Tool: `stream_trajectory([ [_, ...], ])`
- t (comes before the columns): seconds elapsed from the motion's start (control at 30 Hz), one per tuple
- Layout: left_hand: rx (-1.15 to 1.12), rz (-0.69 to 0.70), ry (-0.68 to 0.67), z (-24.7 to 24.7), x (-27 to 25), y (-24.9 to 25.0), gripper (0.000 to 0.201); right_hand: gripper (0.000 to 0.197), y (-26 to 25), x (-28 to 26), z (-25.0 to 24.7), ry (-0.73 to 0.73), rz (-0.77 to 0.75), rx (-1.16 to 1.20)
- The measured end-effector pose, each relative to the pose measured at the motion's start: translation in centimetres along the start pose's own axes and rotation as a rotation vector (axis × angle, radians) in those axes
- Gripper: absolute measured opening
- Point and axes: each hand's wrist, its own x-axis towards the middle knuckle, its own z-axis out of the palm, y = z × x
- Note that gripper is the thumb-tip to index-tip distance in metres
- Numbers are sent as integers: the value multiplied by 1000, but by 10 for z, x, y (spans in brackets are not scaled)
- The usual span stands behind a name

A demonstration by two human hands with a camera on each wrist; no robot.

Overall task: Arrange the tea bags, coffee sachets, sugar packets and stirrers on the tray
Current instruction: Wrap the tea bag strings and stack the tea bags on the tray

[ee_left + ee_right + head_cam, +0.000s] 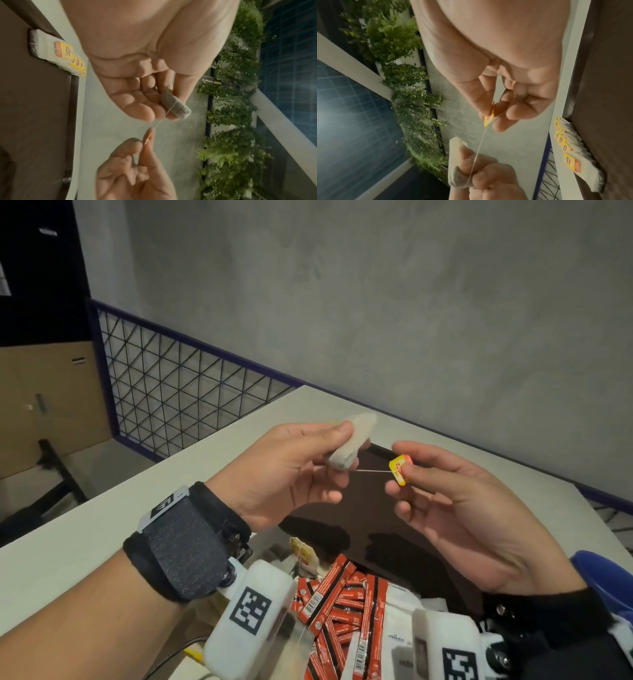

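My left hand [337, 451] holds a white tea bag [352, 436] above the dark brown tray [359, 518], thumb on top and fingers below. My right hand [399, 465] pinches its yellow tag [400, 471], and the thin string [371, 470] runs taut between them. In the left wrist view the tea bag [175, 105] sits at my fingertips. A row of several tea bags [573, 155] with yellow tags lies along the tray's edge [590, 67]. Red coffee sachets [342, 601] and white sugar packets [400, 628] are piled in front of me.
The tray sits on a white table [102, 525] against a grey wall. A blue-framed wire-mesh railing [178, 392] runs past the table's far left edge. One more tea bag [305, 554] lies by the sachet pile. Wrist cameras hang under both forearms.
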Motion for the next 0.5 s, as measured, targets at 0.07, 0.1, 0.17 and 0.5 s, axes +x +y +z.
stream_trajectory([
  [0.07, 67, -25, -64, 3, -1, -3, 22, 31, -2, -1, 1, -26, -46, 34],
  [0.1, 85, -41, -85, 4, -1, -4, 21, 34, -3, -1, 2, -34, -67, 50],
  [0.17, 84, -66, -111, 5, -2, -5, 19, 40, -4, -2, 4, -40, -82, 98],
  [0.5, 136, -17, -91, 3, -1, -6, 15, 20, -6, -8, 6, -128, -6, 179],
])
